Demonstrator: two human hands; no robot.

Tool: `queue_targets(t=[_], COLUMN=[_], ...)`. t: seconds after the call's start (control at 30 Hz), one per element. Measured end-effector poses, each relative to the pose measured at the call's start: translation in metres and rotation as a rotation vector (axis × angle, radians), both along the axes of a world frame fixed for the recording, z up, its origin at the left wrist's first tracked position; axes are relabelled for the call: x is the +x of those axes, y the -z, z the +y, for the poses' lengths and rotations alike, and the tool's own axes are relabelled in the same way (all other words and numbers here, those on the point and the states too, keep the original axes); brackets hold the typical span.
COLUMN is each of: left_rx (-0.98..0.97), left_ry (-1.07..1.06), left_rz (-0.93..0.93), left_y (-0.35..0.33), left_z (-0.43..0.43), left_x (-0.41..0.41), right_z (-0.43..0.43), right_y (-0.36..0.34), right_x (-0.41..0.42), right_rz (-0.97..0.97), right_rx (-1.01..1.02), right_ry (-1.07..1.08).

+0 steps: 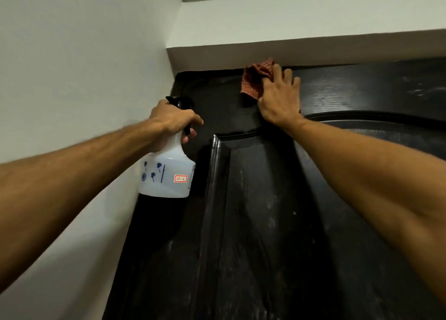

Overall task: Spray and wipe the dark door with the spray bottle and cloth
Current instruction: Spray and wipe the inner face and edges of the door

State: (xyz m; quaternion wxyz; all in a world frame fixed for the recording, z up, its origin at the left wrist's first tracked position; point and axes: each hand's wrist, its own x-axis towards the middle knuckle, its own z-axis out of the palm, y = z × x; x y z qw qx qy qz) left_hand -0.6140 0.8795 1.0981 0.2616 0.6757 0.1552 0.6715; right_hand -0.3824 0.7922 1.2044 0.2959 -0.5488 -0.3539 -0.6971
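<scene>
The right hand (280, 97) presses a red checked cloth (255, 80) flat against the top of the dark door (253, 223), fingers spread and straight, just under the white lintel (313, 51); the cloth bunches out to the hand's left. The left hand (171, 121) grips the neck of a white spray bottle (166, 174), fingers curled at its black trigger head (181, 102); the bottle hangs upright near the door's left edge, beside the white wall (72, 78), its small red-bordered label (180, 178) reading SP-2.
</scene>
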Motion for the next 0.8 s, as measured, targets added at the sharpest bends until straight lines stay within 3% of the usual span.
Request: queue_targets(t=[0.2, 0.47, 0.53, 0.67, 0.73, 0.8], left_rx=[-0.003, 0.06, 0.078, 0.063, 0.074, 0.094], left_ry=[-0.06, -0.058, -0.047, 0.016, 0.072, 0.125], left_rz=[0.013, 0.044, 0.071, 0.086, 0.093, 0.09], left_y=[0.005, 0.002, -0.002, -0.011, -0.016, -0.02], left_z=[-0.041, -0.155, -0.182, -0.229, -0.252, -0.272], left_x=[0.048, 0.13, 0.158, 0.217, 0.24, 0.265], right_z=[-0.016, -0.18, -0.192, -0.203, -0.231, -0.269], right_y=[0.044, 0.021, 0.027, 0.033, 0.023, 0.013], right_x=[0.006, 0.171, 0.177, 0.187, 0.213, 0.254], right_rz=[-0.307, 0.012, -0.029, -0.222, -0.195, -0.061], right_rx=[-0.402, 0.028, -0.01, -0.285, -0.239, -0.061], right_ry=[0.056, 0.034, 0.054, 0.077, 0.102, 0.083])
